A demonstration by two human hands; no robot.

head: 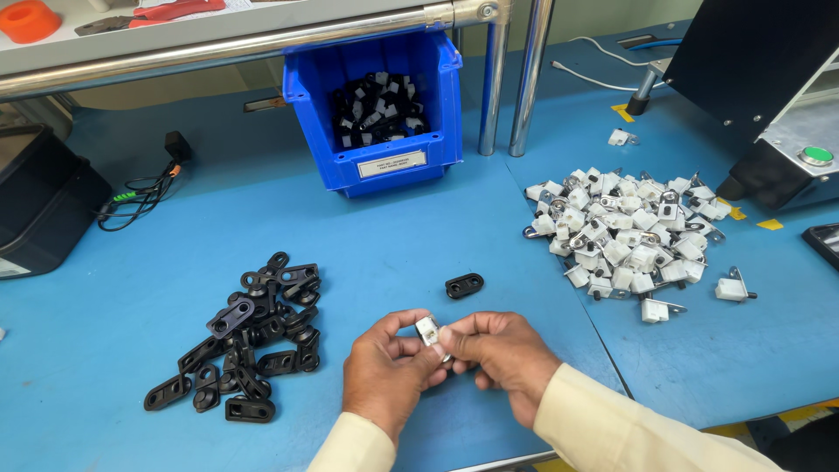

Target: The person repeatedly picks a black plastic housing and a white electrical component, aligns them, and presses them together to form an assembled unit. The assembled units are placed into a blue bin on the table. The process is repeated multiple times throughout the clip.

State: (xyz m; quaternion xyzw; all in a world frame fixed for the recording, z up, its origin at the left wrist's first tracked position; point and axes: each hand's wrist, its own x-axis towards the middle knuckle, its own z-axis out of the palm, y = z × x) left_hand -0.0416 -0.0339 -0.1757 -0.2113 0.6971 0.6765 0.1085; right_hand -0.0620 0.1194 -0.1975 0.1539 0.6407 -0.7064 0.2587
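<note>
Both hands meet low in the middle of the view, and their grip is closed on one small white part (428,331). The left hand (384,371) pinches it from the left with thumb and forefinger; the right hand (500,354) presses its fingertips (451,336) against the part's right side. The part sits just above the blue bench (393,236), close to the near edge.

A single black piece (464,285) lies on the bench just beyond the hands, apart from them. To the left, a loose pile of black pieces (249,336) spreads toward the near-left edge; bare bench separates it from the left hand. To the right and farther back, a heap of white parts (625,232) lies past a seam in the bench top, with a few strays on its fringe, one (731,288) toward the right and one (620,137) behind it.

At the back, a blue bin (376,109) holding black and white pieces stands under a shelf rail (218,52), beside two upright metal posts (516,79). A wide strip of open bench runs between the bin and the hands. A black box (39,205) stands at the left edge, with a coil of cable (144,192) beside it. A machine (769,87) with a green button (817,156) stands in the far right corner, close to the white heap.
</note>
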